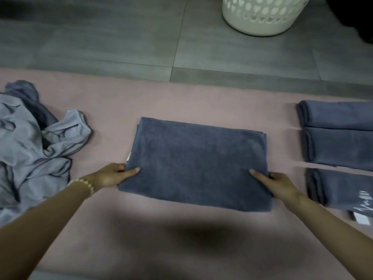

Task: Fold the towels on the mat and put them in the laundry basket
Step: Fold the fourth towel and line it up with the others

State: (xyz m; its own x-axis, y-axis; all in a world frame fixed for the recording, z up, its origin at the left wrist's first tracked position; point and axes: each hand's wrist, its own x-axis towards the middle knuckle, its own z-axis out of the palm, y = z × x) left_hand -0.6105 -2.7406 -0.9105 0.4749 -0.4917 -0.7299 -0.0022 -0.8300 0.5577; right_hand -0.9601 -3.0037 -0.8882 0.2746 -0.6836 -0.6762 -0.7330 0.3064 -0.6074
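**Between the two grips, a half-folded towel on the mat**

Between the grips lies the dark blue towel [198, 160], flat on the pink mat [113, 102] and already folded into a thick rectangle. The left grip [116, 174] pinches its near left corner, thumb on top and the other fingers curled at the edge. The right grip [276, 183] does the same at the near right corner. Holding both near corners at once keeps the layers lined up, and I judge it sets up one more fold away from the person, or a lift.

Just outward of the right grip, three folded towels [341, 148] lie in a row, probably parked close so they can go into the basket together. The frame's right edge cuts them off, and the pale markings on the nearest one are too blurred to read. Outward of the left grip sits a crumpled heap of cloth [30, 142], pale and darker blue, also cut off. How many pieces it holds cannot be told.

Far beyond the right grip, past the mat's far edge on the grey tiled floor [101, 37], stands the white laundry basket [260, 17] with heart-shaped holes. Its top is out of frame, so its contents are hidden. The fingers under the towel's corners are hidden too.
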